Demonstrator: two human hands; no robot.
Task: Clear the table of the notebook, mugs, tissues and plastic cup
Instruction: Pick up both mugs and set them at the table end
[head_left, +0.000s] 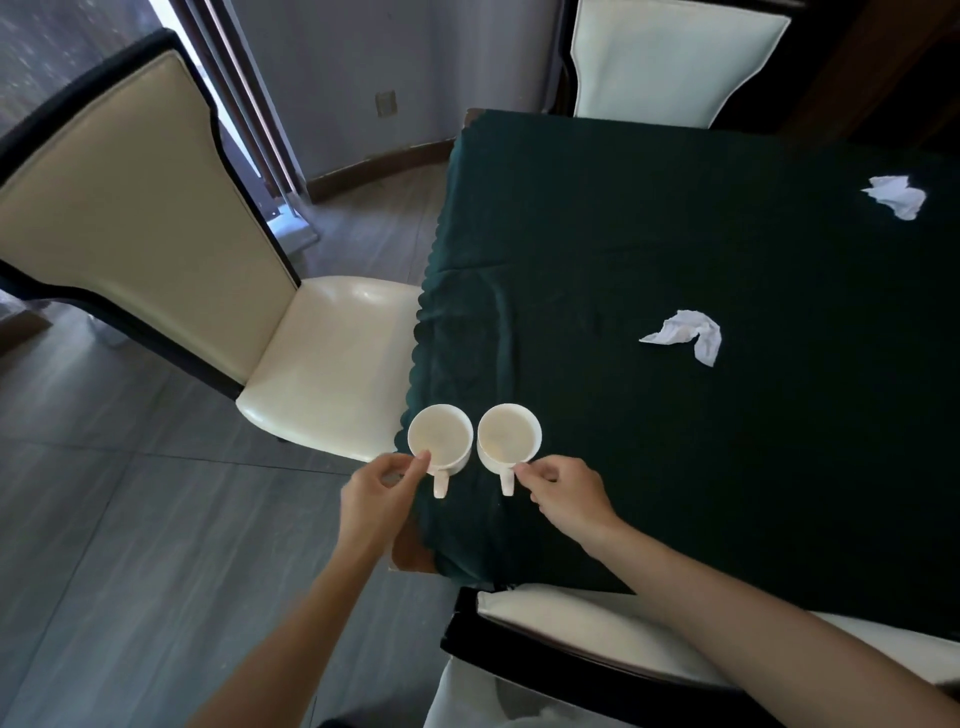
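Observation:
Two white mugs stand side by side near the left edge of the table, which is covered by a dark green cloth (675, 249); both handles point toward me. My left hand (382, 493) pinches the left mug (440, 434) at its rim beside the handle. My right hand (563, 493) pinches the right mug (508, 432) where the handle joins the wall. Both mugs look empty inside. One crumpled white tissue (688, 335) lies mid-table to the right, and a second tissue (897, 196) lies farther back right. No notebook or plastic cup shows.
A cream chair (332, 364) with a dark frame stands left of the table, its seat touching the cloth edge. Another chair back (670, 57) stands at the far side. A third chair's back (571, 639) is right below me against the near edge. Grey floor lies left.

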